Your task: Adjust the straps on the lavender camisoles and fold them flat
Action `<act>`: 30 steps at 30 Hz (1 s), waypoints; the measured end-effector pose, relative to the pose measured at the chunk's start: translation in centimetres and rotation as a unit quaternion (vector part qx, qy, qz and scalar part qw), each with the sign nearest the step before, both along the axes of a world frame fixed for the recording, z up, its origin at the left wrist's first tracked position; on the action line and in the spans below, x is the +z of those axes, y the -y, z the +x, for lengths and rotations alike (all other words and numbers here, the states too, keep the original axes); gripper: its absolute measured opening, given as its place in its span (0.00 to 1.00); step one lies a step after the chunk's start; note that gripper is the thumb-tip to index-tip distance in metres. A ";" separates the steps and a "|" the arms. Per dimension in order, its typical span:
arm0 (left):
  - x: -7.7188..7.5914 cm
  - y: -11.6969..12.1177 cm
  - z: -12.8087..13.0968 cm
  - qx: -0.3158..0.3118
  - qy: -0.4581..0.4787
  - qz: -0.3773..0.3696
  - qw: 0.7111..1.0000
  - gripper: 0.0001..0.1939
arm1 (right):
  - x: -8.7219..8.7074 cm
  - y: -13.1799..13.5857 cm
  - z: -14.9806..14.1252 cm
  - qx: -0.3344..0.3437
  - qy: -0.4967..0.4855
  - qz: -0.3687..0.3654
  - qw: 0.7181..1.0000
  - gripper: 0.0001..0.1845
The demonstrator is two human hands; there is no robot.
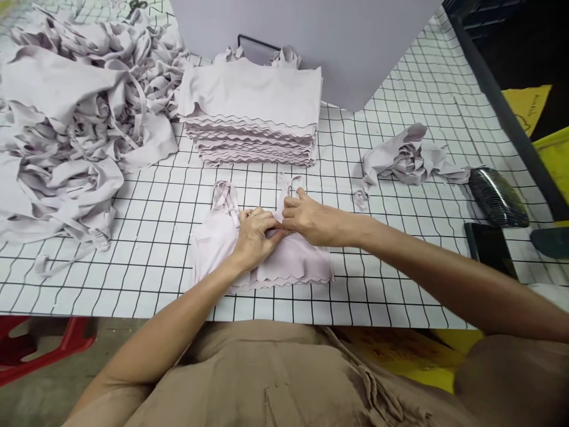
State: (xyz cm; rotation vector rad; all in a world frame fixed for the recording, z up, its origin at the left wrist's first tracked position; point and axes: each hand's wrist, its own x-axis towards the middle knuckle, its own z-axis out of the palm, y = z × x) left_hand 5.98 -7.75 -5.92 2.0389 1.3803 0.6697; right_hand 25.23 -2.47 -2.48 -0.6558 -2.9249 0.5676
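A pale lilac bra top (293,261) with a scalloped hem lies spread on the table in front of me, its straps pointing away. My left hand (258,234) rests on its middle, fingers bent and pinching the fabric near the neckline. Close against it, my right hand (306,216) is closed on the top's upper edge, by the base of the right strap. The two hands' fingertips meet, and the exact bit of cloth between them is hidden. The left strap (226,193) lies loose in a loop.
Behind the top stands a neat stack of folded lilac tops (253,95), against a grey panel (311,35). A large loose heap of garments (89,107) covers the left. To the right lie a crumpled garment (409,157), a dark ribbed object (498,197) and a phone (489,246).
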 end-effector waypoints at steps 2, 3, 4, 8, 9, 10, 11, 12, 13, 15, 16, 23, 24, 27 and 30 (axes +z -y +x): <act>0.1 -0.1 -0.1 -0.005 0.003 -0.012 1.000 0.07 | 0.8 -2.0 0.2 0.017 0.033 -0.075 0.996 0.14; 0.1 -0.1 -0.1 -0.006 0.005 -0.017 1.000 0.07 | 1.3 -3.3 0.4 0.017 0.045 -0.114 0.992 0.11; 0.2 -0.2 -0.1 -0.007 0.007 -0.020 1.000 0.06 | 1.8 -4.7 0.6 0.009 0.051 -0.147 0.988 0.09; 0.0 -0.3 -0.1 -0.006 0.009 -0.021 1.000 0.05 | 4.5 -9.3 0.8 -0.059 0.035 -0.190 0.979 0.16; 0.0 -0.3 -0.1 -0.004 0.008 -0.020 1.000 0.05 | 4.9 -10.0 0.7 -0.077 0.030 -0.189 0.978 0.17; 0.0 -0.2 -0.1 -0.002 0.007 -0.018 1.000 0.05 | 5.3 -10.4 0.5 -0.093 0.028 -0.187 0.978 0.18; -0.1 -0.2 0.0 -0.001 0.005 -0.016 1.000 0.05 | 5.4 -10.6 0.3 -0.108 0.027 -0.181 0.977 0.19; -0.1 -0.2 0.0 -0.001 0.003 -0.014 1.000 0.05 | 5.4 -10.7 0.1 -0.119 0.025 -0.171 0.978 0.19; -0.1 -0.2 0.0 0.000 0.002 -0.012 1.000 0.05 | 5.1 -10.6 -0.1 -0.128 0.021 -0.156 0.979 0.19; -0.1 -0.1 0.1 0.002 0.001 -0.010 1.000 0.05 | 4.4 -10.3 -0.3 -0.139 0.009 -0.123 0.983 0.19; 0.0 -0.1 0.1 0.004 0.000 -0.010 1.000 0.04 | 4.0 -10.2 -0.4 -0.146 0.002 -0.109 0.983 0.19; 0.2 -0.1 0.2 0.014 -0.002 -0.011 1.000 0.04 | 3.7 -9.3 0.1 -0.173 -0.032 -0.116 0.977 0.18; 0.2 -0.2 0.2 0.015 -0.001 -0.013 1.000 0.04 | 3.9 -9.2 0.2 -0.170 -0.040 -0.121 0.977 0.17; 0.3 -0.4 0.1 0.020 0.010 -0.027 0.999 0.02 | 4.1 -8.7 0.7 -0.169 -0.071 -0.124 0.975 0.07; 0.4 -0.6 0.1 0.021 0.048 -0.057 0.997 0.04 | 3.5 -7.7 1.3 -0.197 -0.099 -0.106 0.970 0.04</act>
